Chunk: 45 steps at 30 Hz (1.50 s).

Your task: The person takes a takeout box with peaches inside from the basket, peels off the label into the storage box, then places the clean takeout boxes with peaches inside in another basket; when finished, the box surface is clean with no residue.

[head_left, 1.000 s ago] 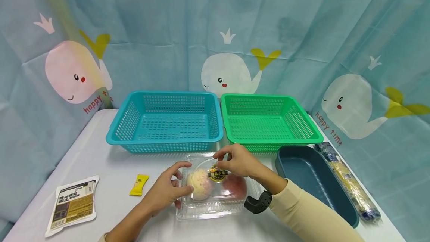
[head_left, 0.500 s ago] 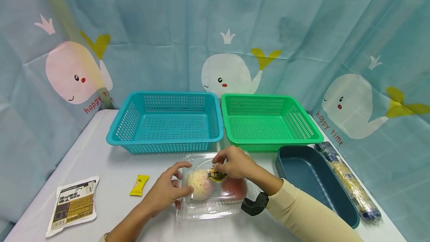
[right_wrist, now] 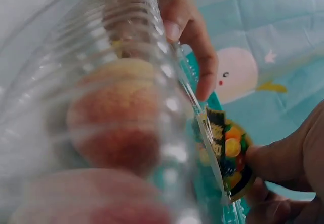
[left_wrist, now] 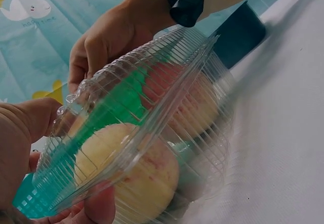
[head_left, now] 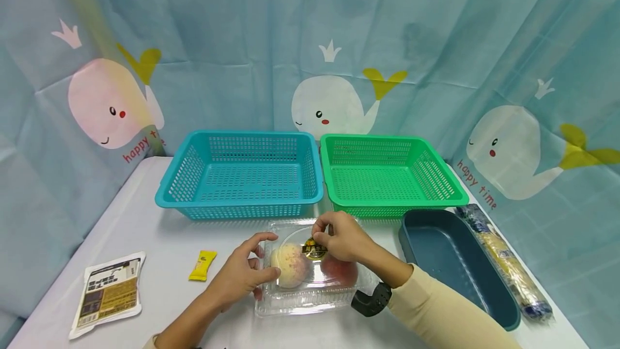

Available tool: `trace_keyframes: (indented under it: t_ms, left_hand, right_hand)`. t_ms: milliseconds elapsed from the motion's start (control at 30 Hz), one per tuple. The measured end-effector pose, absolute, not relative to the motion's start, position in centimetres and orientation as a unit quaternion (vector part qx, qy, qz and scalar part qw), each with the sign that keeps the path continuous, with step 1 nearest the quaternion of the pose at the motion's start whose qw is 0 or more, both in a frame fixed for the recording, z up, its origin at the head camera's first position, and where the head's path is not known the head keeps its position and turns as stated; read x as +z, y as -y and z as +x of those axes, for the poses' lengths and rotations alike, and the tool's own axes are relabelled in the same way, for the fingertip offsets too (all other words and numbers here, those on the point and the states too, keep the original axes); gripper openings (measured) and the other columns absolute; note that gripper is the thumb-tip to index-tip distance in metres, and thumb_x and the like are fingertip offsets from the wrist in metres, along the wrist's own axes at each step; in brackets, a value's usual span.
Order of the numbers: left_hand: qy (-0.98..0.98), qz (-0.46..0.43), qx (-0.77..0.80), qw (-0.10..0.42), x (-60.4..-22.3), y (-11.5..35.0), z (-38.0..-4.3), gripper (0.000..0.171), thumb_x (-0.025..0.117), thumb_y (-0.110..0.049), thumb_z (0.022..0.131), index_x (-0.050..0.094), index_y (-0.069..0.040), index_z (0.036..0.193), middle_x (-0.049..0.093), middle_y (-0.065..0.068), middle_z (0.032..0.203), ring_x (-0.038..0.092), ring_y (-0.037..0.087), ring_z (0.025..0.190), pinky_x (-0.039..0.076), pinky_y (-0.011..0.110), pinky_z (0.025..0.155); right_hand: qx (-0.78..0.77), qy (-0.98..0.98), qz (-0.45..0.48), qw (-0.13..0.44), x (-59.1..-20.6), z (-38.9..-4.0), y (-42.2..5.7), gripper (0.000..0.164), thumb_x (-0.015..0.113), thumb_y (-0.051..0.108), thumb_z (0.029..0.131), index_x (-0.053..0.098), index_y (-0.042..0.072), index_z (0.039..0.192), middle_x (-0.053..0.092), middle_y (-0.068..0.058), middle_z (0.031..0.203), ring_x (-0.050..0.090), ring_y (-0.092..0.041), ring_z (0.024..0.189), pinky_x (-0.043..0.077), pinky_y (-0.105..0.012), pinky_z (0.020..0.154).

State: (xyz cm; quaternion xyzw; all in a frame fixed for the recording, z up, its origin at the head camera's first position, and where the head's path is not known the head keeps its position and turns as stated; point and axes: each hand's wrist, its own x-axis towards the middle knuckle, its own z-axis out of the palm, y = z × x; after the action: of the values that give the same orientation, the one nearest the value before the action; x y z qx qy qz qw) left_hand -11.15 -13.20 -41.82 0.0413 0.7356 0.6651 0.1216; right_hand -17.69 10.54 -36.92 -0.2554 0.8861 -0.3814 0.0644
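A clear plastic fruit box [head_left: 310,301], lid closed, lies on the white table before me. Inside are two peaches, a pale yellow-pink peach [head_left: 292,266] on the left and a redder peach [head_left: 340,271] on the right. My left hand [head_left: 241,272] grips the box's left side, thumb over the lid. On the lid is a round black-and-gold sticker [right_wrist: 234,155] with a fruit print. My right hand [head_left: 346,237] pinches the sticker's edge, and in the right wrist view that part stands away from the plastic. The fingertips partly cover the sticker in the head view.
A blue basket [head_left: 242,211] and a green basket [head_left: 392,211] stand behind the box. On the right are a dark teal tray [head_left: 448,263] and a long wrapped packet [head_left: 508,268]. A small yellow packet [head_left: 202,265] and a white-brown pouch [head_left: 108,292] lie left.
My right hand's fingers have come down onto the sticker and pinch its edge, covering more of it. My left hand keeps its grip on the box. The head view has shifted slightly.
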Motion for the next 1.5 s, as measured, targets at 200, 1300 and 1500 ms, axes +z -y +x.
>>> trace_keyframes:
  t_ms: [200,1300,1500]
  left_hand:
    - [-0.736,0.037,0.666,0.117,-41.7,13.4,-11.0,0.065,0.077,-0.001,0.076,0.049,-0.011,0.134,0.033,0.017,0.103,0.043,0.017,0.057,0.049,0.038,0.036]
    - [-0.728,0.051,0.674,0.118,-42.0,13.1,-10.9,0.064,0.077,-0.002,0.076,0.049,-0.008,0.134,0.032,0.017,0.101,0.041,0.016,0.056,0.048,0.036,0.036]
    - [-0.729,0.043,0.673,0.12,-42.1,13.1,-10.9,0.065,0.077,-0.001,0.076,0.049,-0.01,0.134,0.033,0.018,0.101,0.041,0.016,0.057,0.05,0.037,0.037]
  right_hand:
    - [-0.439,-0.857,-0.266,0.05,-36.4,-17.2,-11.6,0.016,0.064,-0.002,0.087,0.061,0.011,0.078,0.049,0.001,0.061,0.041,-0.01,0.052,0.033,-0.023,0.044]
    - [-0.396,-0.817,-0.418,0.023,-28.0,-17.9,-22.8,0.02,0.06,-0.005,0.092,0.059,0.015,0.09,0.048,-0.002,0.081,0.046,-0.018,0.069,0.038,-0.03,0.047]
    - [-0.387,-0.828,-0.406,0.021,-27.9,-18.3,-25.4,0.021,0.06,-0.006,0.091,0.059,0.015,0.092,0.047,-0.003,0.076,0.045,-0.017,0.065,0.038,-0.03,0.049]
